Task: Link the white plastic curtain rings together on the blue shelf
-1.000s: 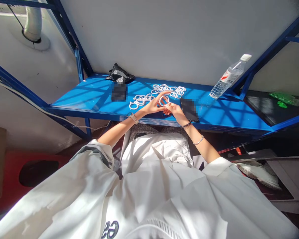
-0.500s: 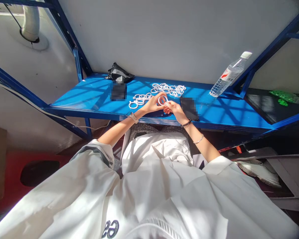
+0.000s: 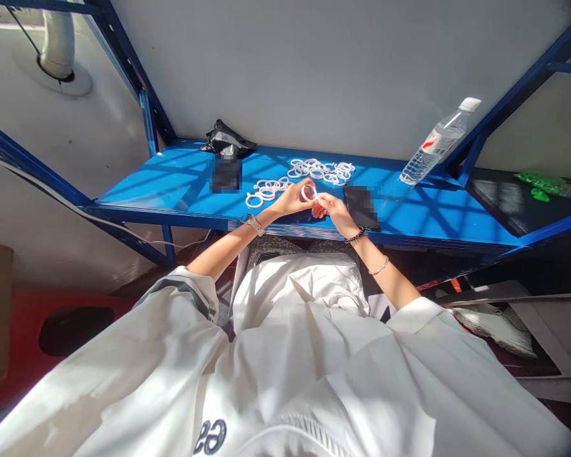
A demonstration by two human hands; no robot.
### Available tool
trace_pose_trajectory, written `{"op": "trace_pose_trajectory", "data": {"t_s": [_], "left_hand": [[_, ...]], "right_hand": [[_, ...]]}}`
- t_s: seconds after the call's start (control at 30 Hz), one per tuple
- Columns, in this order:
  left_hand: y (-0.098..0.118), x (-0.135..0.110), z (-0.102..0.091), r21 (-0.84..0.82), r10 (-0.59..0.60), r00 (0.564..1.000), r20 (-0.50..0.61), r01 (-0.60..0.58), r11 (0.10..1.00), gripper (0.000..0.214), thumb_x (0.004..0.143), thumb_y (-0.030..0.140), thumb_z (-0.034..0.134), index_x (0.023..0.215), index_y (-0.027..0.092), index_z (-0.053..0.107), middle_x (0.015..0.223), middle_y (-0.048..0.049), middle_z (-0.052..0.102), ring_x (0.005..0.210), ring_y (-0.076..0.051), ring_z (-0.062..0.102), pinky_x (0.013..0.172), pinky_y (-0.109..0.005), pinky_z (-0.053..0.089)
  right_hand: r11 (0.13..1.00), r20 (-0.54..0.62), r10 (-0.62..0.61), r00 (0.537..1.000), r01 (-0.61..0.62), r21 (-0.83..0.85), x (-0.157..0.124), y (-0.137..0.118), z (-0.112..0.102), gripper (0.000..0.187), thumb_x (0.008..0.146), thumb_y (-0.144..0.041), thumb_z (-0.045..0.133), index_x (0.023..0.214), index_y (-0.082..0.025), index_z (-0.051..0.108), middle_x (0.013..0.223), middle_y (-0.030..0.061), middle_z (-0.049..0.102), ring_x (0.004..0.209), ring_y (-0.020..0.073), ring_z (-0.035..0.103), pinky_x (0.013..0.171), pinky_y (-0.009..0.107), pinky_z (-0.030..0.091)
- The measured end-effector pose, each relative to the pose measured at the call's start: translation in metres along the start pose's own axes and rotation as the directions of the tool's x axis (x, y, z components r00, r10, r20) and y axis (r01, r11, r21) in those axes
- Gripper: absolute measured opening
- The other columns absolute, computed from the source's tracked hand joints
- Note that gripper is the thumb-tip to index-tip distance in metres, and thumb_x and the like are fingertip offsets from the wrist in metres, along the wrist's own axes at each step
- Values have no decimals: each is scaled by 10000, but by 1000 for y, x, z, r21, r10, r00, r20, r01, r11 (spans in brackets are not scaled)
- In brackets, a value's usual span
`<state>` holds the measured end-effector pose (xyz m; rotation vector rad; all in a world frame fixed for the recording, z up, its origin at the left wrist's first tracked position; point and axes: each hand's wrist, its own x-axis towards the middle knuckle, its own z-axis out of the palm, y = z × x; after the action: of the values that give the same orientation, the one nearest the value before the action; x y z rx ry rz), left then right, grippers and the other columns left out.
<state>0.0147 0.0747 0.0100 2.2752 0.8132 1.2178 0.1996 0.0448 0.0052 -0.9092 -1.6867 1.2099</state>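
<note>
Both my hands meet over the front of a blue shelf [image 3: 137, 187] and pinch one white plastic ring [image 3: 309, 193] between them. My left hand [image 3: 292, 198] has its fingers curled round the ring's left side. On the ring's right side, my right hand [image 3: 330, 206] grips it with fingertips pressed together. A short row of white rings [image 3: 265, 190] lies just left of my hands. A looser heap of white rings [image 3: 321, 170] lies behind them.
A dark phone [image 3: 360, 207] lies flat right of my right hand. A water bottle [image 3: 438, 145] leans at the shelf's right end. A black bag [image 3: 227, 142] and a small dark object [image 3: 225, 174] sit at the back left. Green items [image 3: 542, 186] lie on a dark side shelf.
My left fingers, stretched over the ring a second ago, have curled in around it. The ring now looks squeezed narrower between both hands, which stay in the same spot.
</note>
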Motion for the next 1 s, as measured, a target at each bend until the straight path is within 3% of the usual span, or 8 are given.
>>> {"op": "trace_pose_trajectory", "data": {"t_s": [0.37, 1.0], "left_hand": [[0, 0, 1, 42, -1, 1000, -21, 2, 999, 426, 770, 551, 705, 926, 176, 579, 814, -55, 656, 693, -173, 613, 623, -295, 505], [-1, 0, 2, 66, 46, 999, -23, -45, 997, 365, 775, 476, 686, 950, 177, 570, 855, -62, 659, 744, -191, 622, 666, -314, 508]], "right_hand": [[999, -12, -1, 1000, 0, -37, 3, 3, 0, 184, 881, -346, 580, 921, -186, 661, 636, -22, 659, 566, 102, 617, 542, 201, 474], [992, -22, 1, 1000, -4, -127, 2, 2, 2, 285, 912, -476, 559, 918, -201, 634, 650, -18, 646, 578, 107, 610, 543, 207, 461]]}}
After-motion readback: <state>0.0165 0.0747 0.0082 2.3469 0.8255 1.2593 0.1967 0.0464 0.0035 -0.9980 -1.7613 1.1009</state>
